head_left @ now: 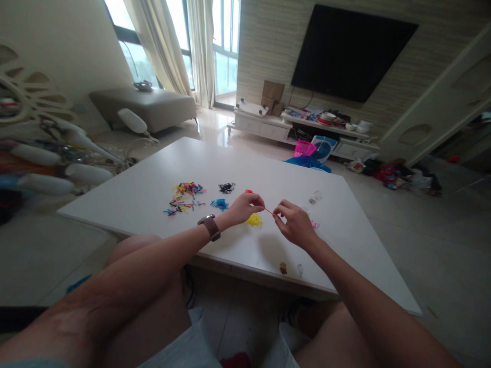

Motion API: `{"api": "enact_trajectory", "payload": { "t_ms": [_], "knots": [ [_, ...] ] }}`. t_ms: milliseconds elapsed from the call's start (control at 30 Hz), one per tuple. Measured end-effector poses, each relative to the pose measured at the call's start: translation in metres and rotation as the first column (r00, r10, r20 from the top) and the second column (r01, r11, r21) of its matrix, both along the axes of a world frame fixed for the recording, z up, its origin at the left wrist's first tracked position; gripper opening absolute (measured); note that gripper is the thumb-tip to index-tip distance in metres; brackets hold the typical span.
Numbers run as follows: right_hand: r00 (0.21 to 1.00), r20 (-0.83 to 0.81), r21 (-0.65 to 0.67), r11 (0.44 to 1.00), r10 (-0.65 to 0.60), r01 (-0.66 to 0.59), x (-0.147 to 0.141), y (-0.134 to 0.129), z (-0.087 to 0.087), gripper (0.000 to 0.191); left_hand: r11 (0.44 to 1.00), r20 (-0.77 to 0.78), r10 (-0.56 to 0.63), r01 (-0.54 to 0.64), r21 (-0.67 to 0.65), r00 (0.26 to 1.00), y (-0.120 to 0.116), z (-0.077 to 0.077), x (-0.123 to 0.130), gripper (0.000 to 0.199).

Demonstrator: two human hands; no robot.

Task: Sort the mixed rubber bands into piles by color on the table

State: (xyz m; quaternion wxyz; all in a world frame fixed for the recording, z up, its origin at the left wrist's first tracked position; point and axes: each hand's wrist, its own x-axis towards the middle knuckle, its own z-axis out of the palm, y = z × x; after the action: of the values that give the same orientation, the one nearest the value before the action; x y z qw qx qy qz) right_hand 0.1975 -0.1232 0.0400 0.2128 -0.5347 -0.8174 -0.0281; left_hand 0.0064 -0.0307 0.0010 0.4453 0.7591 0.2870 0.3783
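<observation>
A thin red band (269,211) is stretched between my two hands above the white table (215,158). My left hand (247,207), with a brown-strapped watch (209,227) at the wrist, pinches one end. The other end is pinched by my right hand (292,221). Just under my left hand lies a yellow pile (253,220), and a red pile (249,191) shows partly behind it. Blue bands (220,204) and black bands (227,187) lie to the left, beside a mixed-colour pile (187,189). Pink bands (314,224) are partly hidden by my right hand.
A small yellow and dark figure (283,268) and a small clear item (300,270) lie near the table's front edge. Clear pieces (315,197) are at the right. Beyond the table stand a pink basket (305,148) and a low cabinet (261,125).
</observation>
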Motion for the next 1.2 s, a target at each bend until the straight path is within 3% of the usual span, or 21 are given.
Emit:
{"api": "enact_trajectory", "payload": {
  "t_ms": [233,433,667,833,1067,1200],
  "knots": [
    [0.998,-0.056,0.021,1.0,-0.017,0.018,0.005,0.002,0.0,0.011,0.994,-0.001,0.104,-0.104,0.045,0.995,0.02,0.007,-0.014,0.007],
    [1.0,0.02,0.022,1.0,-0.002,0.002,0.001,-0.001,-0.002,0.01,0.999,-0.032,-0.037,0.037,0.012,0.999,-0.01,-0.002,0.002,0.012],
    [1.0,-0.021,-0.011,1.0,0.0,0.0,0.006,-0.002,-0.005,0.009,0.998,-0.06,-0.059,0.059,-0.001,0.996,-0.027,-0.004,0.006,0.013],
    [0.999,-0.035,-0.02,0.999,-0.026,0.025,0.007,-0.002,-0.006,0.008,1.0,-0.021,-0.013,0.013,0.005,1.0,-0.004,-0.009,0.0,0.015],
    [0.999,-0.022,-0.058,0.998,-0.032,0.031,0.009,-0.004,-0.006,0.009,0.969,-0.116,0.244,-0.247,-0.016,0.963,0.044,-0.028,-0.016,0.011],
    [0.999,-0.029,-0.08,0.996,-0.031,0.029,0.011,-0.006,-0.006,0.009,0.969,-0.167,0.238,-0.245,-0.021,0.957,0.053,-0.04,-0.019,0.011]
  ]
}}
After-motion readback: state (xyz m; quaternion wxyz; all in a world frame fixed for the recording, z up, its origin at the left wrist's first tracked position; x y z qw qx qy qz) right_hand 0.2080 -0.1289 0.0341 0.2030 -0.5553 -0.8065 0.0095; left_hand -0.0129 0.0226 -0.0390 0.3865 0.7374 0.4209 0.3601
